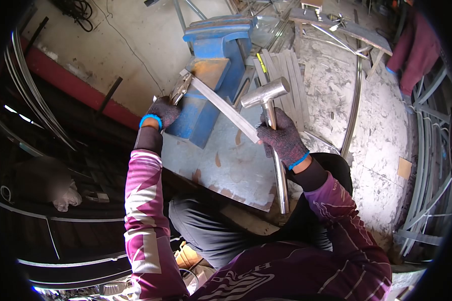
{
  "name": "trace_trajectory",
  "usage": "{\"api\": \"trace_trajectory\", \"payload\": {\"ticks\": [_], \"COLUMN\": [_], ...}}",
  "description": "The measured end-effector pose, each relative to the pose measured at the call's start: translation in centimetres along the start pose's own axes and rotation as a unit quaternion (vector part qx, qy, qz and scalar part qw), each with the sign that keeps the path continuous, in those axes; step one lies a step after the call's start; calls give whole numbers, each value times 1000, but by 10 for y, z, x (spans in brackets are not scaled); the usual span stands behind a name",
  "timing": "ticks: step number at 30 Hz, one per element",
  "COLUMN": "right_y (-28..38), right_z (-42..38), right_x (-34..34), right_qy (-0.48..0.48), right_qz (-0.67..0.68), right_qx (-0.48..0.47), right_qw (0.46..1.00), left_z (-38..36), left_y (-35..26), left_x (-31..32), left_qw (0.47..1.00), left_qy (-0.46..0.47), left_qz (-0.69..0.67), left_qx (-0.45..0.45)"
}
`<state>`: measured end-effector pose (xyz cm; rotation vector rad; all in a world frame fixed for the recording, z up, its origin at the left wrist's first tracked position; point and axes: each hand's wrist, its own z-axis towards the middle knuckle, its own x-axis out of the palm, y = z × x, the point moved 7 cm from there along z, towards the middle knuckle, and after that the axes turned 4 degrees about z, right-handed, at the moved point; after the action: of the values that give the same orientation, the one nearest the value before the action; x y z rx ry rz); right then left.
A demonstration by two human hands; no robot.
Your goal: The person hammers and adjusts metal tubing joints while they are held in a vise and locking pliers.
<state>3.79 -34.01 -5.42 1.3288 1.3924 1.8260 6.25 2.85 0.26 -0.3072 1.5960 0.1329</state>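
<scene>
My left hand [163, 113], in a dark glove with a blue cuff, is closed on metal locking pliers [181, 89]. The jaws of the pliers meet the far end of a flat grey metal strip [221, 106], which slants down to the right. My right hand [284, 135], gloved the same way, is wrapped round the shaft of a silver metal hammer [265, 93]. The strip's near end touches the fingers of that hand. Beneath the pliers and the strip's far end is a blue vise [206, 95] with a rusty top, on a grey metal plate [226, 160].
Several flat metal strips [289, 85] lie on the floor beyond the hammer. A low bench [336, 32] with tools stands at the upper right. Long metal bars [429, 150] line the right side. A red beam [80, 83] runs at the left. Part of another person's dark red clothing [417, 47] shows upper right.
</scene>
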Motion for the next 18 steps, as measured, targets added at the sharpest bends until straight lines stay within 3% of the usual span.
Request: {"api": "trace_trajectory", "payload": {"ticks": [18], "right_y": [6], "right_z": [-1], "right_x": [0], "right_qy": [-12], "right_qz": [-24], "right_qx": [12], "right_qw": [1000], "left_z": [-2], "left_y": [-12], "left_x": [-9], "left_qw": [998], "left_qy": [24], "left_qz": [65], "left_qx": [-12]}}
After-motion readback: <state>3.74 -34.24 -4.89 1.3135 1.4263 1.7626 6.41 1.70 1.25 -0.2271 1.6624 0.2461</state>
